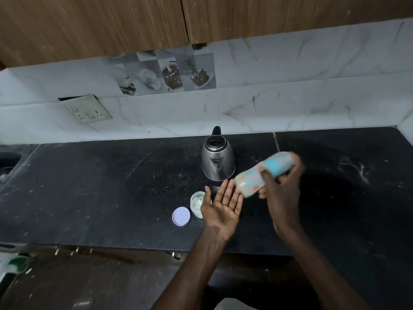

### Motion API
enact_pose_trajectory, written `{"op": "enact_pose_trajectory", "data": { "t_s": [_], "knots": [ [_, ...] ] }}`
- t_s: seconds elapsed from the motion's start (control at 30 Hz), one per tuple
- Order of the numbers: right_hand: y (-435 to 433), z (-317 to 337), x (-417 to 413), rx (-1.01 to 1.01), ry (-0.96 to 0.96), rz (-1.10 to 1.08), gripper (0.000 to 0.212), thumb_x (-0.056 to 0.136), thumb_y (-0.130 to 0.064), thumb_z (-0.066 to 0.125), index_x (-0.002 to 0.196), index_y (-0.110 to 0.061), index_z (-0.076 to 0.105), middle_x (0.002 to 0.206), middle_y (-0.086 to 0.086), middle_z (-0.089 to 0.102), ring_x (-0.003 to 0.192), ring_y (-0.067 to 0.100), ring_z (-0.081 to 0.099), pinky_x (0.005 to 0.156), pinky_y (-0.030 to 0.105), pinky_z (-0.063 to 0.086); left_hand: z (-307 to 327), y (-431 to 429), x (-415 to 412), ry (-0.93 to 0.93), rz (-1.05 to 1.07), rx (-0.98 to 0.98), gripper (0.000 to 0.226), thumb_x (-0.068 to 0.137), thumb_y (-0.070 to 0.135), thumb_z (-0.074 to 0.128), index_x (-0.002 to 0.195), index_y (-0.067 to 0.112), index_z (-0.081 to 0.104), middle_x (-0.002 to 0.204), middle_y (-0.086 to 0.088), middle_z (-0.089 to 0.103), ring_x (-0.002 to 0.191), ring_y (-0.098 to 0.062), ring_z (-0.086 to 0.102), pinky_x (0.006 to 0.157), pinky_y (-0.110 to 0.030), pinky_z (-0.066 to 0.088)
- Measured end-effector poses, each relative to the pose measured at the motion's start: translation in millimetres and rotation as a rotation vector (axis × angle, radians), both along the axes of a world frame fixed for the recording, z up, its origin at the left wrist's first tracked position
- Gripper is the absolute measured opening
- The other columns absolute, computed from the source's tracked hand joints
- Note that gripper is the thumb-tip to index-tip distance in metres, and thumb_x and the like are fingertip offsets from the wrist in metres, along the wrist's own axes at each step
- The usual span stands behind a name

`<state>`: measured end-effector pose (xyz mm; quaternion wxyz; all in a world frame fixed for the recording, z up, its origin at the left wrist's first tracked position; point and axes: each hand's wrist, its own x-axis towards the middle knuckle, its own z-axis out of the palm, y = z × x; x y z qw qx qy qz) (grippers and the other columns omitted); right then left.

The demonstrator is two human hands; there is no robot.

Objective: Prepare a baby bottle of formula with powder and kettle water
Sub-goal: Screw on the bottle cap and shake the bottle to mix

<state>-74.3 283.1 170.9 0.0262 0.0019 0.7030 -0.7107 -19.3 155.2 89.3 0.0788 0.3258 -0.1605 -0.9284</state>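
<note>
My right hand (282, 189) grips a baby bottle (257, 177) with a blue cap end, held tilted above the black counter (111, 186) and blurred by motion. The bottle's base points down-left toward my left hand (223, 204), which is palm-up with fingers spread and holds nothing. A steel electric kettle (218, 162) stands just behind both hands. A small open powder jar (197, 203) with a scoop inside sits left of my left hand, partly hidden by it. The jar's pale round lid (181, 216) lies flat beside the jar.
A tiled wall with a socket plate (89, 110) rises behind the counter, under wooden cabinets (156, 21). A sink cut-out (9, 159) is at the far left. White powder smears (362, 171) mark the counter at right. The counter's front edge runs below my wrists.
</note>
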Motion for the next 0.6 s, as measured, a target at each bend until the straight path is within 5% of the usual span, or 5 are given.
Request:
{"op": "enact_pose_trajectory", "data": {
  "t_s": [0.07, 0.2, 0.33, 0.47, 0.6],
  "knots": [
    [4, 1, 2, 0.096, 0.042, 0.174, 0.072, 0.092, -0.029, 0.08, 0.148, -0.046, 0.038, 0.113, -0.004, 0.071, 0.086, 0.012, 0.076, 0.057, 0.021, 0.057, 1, 2, 2, -0.015, 0.001, -0.006, 0.064, 0.099, 0.058, 0.052, 0.134, 0.006, 0.066, 0.138, -0.014, 0.068, 0.133, -0.03, 0.06, 0.106, -0.043, 0.05],
    [-1, 0, 2, -0.023, -0.001, -0.07, 0.07, 0.095, -0.031, 0.077, 0.15, -0.044, 0.035, 0.124, -0.001, 0.069, 0.098, 0.015, 0.075, 0.062, 0.022, 0.059, 0, 1, 5, -0.042, -0.011, -0.03, 0.065, 0.1, 0.058, 0.051, 0.138, 0.007, 0.064, 0.136, -0.011, 0.07, 0.131, -0.028, 0.063, 0.118, -0.041, 0.041],
    [-9, -13, 12, 0.079, -0.019, 0.169, 0.066, 0.091, -0.037, 0.08, 0.144, -0.046, 0.042, 0.105, 0.001, 0.076, 0.073, 0.01, 0.072, 0.055, 0.02, 0.054, -2, 3, 5, -0.072, 0.019, -0.016, 0.069, 0.097, 0.058, 0.054, 0.14, 0.005, 0.061, 0.13, -0.019, 0.071, 0.122, -0.034, 0.065, 0.112, -0.044, 0.045],
    [-9, -19, 14, 0.018, -0.066, -0.008, 0.067, 0.092, -0.037, 0.079, 0.144, -0.049, 0.039, 0.113, -0.003, 0.073, 0.091, 0.012, 0.076, 0.065, 0.028, 0.061, -5, 7, 5, -0.083, 0.011, -0.033, 0.066, 0.096, 0.059, 0.054, 0.138, 0.008, 0.064, 0.127, -0.014, 0.074, 0.125, -0.03, 0.064, 0.118, -0.042, 0.04],
    [-3, -24, 13, 0.085, -0.067, 0.272, 0.065, 0.091, -0.034, 0.081, 0.141, -0.052, 0.043, 0.104, 0.003, 0.077, 0.073, 0.007, 0.071, 0.058, 0.021, 0.054, -5, 13, 3, -0.03, 0.016, 0.015, 0.077, 0.093, 0.06, 0.057, 0.145, 0.003, 0.055, 0.135, -0.023, 0.065, 0.11, -0.038, 0.066, 0.093, -0.045, 0.053]
  ]
}}
